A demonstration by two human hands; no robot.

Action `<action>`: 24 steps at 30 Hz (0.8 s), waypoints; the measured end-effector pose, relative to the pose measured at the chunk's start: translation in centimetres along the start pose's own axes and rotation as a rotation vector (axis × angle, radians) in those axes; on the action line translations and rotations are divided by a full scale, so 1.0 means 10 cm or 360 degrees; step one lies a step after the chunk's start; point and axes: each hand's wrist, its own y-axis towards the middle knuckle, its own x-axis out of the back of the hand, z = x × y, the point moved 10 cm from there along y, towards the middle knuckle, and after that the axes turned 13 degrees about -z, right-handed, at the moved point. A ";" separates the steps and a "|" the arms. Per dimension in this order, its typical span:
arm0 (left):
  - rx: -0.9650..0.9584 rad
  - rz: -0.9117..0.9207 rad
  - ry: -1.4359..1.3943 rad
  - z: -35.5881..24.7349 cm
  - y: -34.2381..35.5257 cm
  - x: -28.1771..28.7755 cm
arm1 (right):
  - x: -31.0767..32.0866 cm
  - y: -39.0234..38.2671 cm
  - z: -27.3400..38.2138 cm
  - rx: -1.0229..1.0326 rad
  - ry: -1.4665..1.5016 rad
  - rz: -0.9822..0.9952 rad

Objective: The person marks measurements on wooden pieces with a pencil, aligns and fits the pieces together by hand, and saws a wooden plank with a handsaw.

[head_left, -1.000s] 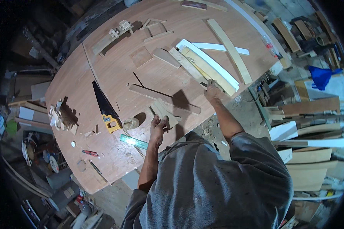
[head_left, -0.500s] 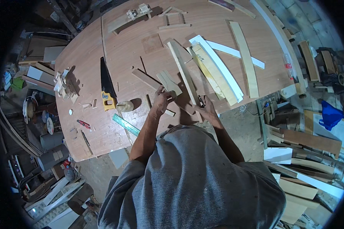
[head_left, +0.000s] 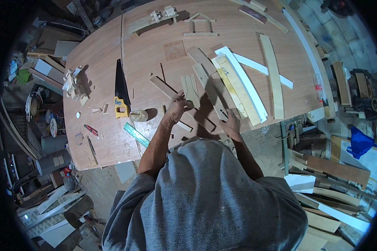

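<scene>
My left hand (head_left: 178,108) is closed on a small, flat wooden piece (head_left: 189,87) with a curved outline, held above the table by its near end. My right hand (head_left: 231,125) grips the near end of a long wooden strip (head_left: 210,88), whose broad face is turned up. A small dark object (head_left: 225,113) shows at the right fingers; its kind is too small to tell. Under and beside my left hand lie a narrow wooden strip (head_left: 162,87) and a thin dark-edged strip (head_left: 183,125).
A handsaw (head_left: 121,90) with a yellow handle and a jar (head_left: 138,116) lie to the left, with a green strip (head_left: 136,134) nearer. White and pale boards (head_left: 243,83) overlap on the right. Wooden offcuts (head_left: 72,83) pile at the far left; a small wooden frame (head_left: 200,26) lies at the back.
The long strip in my right hand has rolled from its narrow edge to its broad face. My left hand still holds the flat piece, now turned more upright. The whole view has shifted slightly.
</scene>
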 end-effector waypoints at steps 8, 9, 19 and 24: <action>0.0010 -0.0066 -0.0147 -0.03 -0.08 0.13 | -0.10 -0.10 0.04 0.0012 -0.0288 0.0005; 0.0011 -0.0065 -0.0148 -0.01 -0.07 0.15 | -0.11 -0.12 0.04 0.0011 -0.0290 0.0005; 0.0241 0.0182 -0.0189 0.12 -0.17 -0.13 | 0.07 0.23 0.82 -0.0167 0.1113 0.0134; 0.0250 0.0324 -0.0046 0.16 -0.31 -0.27 | 0.12 0.41 1.23 0.0022 0.1253 0.0154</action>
